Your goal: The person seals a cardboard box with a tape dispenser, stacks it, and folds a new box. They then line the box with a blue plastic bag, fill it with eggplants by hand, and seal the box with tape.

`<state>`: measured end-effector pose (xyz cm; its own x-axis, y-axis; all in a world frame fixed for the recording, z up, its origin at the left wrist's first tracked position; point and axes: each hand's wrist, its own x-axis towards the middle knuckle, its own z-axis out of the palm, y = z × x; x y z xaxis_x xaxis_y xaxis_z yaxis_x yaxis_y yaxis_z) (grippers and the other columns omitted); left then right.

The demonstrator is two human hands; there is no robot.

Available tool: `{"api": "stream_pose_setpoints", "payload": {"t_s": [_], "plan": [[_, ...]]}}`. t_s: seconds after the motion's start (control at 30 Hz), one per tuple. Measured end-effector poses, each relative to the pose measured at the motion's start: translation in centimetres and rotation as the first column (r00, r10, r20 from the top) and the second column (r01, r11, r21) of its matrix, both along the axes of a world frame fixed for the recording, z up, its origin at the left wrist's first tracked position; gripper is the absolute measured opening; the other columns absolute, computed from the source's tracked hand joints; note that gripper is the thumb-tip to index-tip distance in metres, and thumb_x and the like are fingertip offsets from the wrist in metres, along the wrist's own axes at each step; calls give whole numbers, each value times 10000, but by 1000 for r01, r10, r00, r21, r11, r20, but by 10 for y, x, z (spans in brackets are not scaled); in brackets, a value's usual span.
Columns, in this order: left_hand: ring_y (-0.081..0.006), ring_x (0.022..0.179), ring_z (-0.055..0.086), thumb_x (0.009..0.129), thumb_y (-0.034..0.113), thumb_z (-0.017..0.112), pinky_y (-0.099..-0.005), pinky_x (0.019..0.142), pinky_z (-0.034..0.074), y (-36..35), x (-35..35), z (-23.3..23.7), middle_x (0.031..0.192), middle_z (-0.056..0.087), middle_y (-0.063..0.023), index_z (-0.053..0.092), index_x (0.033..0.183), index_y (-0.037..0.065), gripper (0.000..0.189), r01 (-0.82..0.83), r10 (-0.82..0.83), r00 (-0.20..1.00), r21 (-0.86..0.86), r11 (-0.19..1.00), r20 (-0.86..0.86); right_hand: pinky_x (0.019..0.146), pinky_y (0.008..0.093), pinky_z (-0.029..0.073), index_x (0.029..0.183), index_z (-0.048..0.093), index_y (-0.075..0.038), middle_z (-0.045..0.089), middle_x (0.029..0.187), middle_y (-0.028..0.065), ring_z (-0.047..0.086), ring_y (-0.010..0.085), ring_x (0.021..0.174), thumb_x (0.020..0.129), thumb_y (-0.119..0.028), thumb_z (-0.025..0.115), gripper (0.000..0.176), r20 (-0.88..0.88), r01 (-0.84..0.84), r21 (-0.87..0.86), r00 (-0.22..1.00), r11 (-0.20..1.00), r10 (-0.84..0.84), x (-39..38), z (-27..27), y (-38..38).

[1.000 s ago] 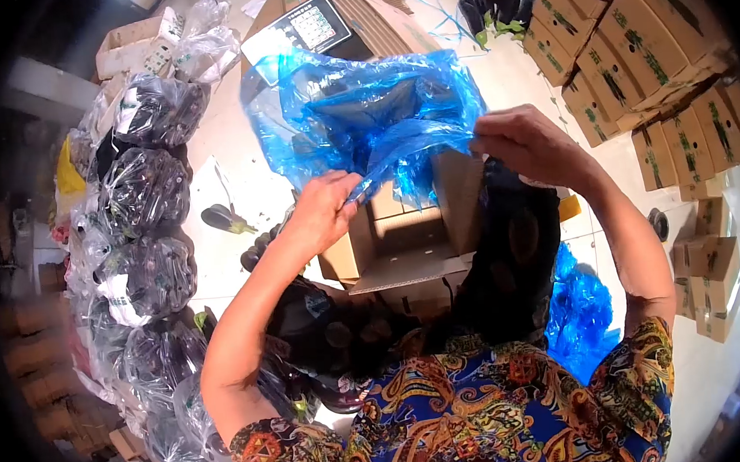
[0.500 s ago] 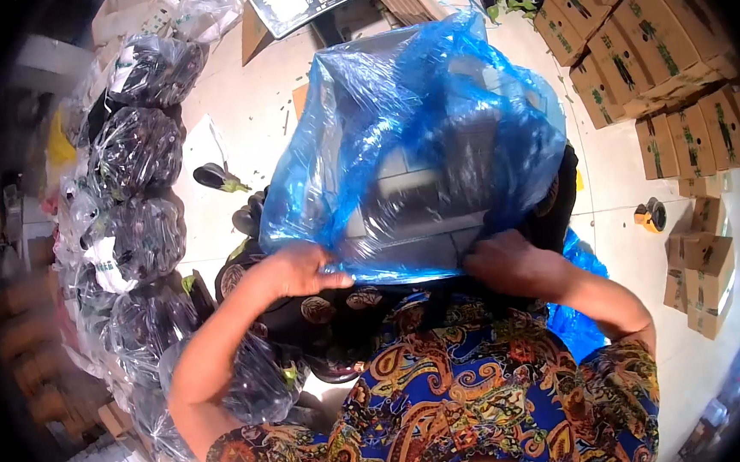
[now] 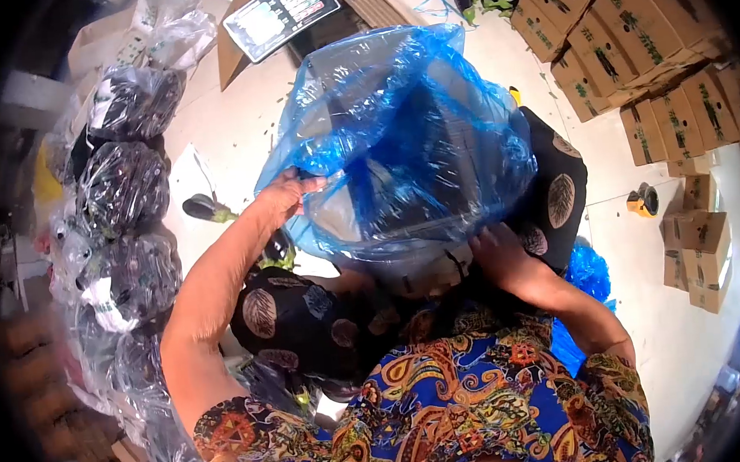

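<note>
A thin, see-through blue plastic bag is spread wide in front of me, its mouth towards my body. My left hand pinches the bag's left edge between thumb and fingers. At the near right, my right hand is closed on the bag's near edge; its fingertips are partly hidden. Below the near edge shows a pale curved surface, perhaps a container's side, which I cannot make out. A loose eggplant lies on the floor left of my left hand.
Clear bags of eggplants line the left side. A digital scale stands at the top. Printed cardboard boxes are stacked at right, near a yellow-and-black tape roll. Crumpled blue plastic lies beside my right leg.
My left hand has moved up and left with the bag's edge, and the near edge has lifted off my lap. My right hand stays low at the right. The view has shifted slightly.
</note>
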<state>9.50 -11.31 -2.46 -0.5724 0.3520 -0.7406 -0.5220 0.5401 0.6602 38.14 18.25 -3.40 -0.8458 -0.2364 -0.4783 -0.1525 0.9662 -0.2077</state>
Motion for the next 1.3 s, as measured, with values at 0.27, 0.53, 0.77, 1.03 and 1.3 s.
{"api": "stream_pose_setpoints", "payload": {"t_s": [0.27,0.53,0.77,1.03,1.3], "plan": [[-103,766,582,787,143,780,-216,593,479,-42,6,-14,1191,607,-114,326,1402,0,777,-117,87,988,248,962,129,898,481,449,1172,539,52,572,1139,293,525,464,1094,786,-35,551,396,-27,550,-547,742,631,-670,-10,34,22],[-209,1136,547,866,132,705,-338,954,453,-47,51,-23,1247,576,-92,407,1356,26,583,-179,160,983,316,932,87,544,239,533,1118,617,8,664,928,78,654,178,698,897,-143,531,281,688,923,-381,319,50,-652,-46,72,68],[-210,1081,582,908,240,622,-339,933,463,-24,58,7,1239,587,-102,490,1324,32,483,87,-50,993,380,921,-108,425,182,415,1140,608,20,693,987,119,638,120,645,954,-626,377,711,807,828,-497,330,-260,-490,-65,130,50],[-196,1081,577,869,289,663,-337,905,466,-11,70,28,1222,598,-79,524,1293,55,504,83,-27,992,466,881,-127,910,384,447,1198,550,-83,499,1286,146,518,303,1111,758,-190,746,493,-768,-291,-452,607,843,-203,-82,181,-59],[-183,1080,572,831,338,704,-335,877,470,-23,63,30,1205,610,-55,557,1263,78,525,10,52,991,448,894,-124,668,388,441,924,542,-56,550,854,87,550,227,733,787,-127,593,163,-594,-557,-325,749,764,293,-123,114,-124]]}}
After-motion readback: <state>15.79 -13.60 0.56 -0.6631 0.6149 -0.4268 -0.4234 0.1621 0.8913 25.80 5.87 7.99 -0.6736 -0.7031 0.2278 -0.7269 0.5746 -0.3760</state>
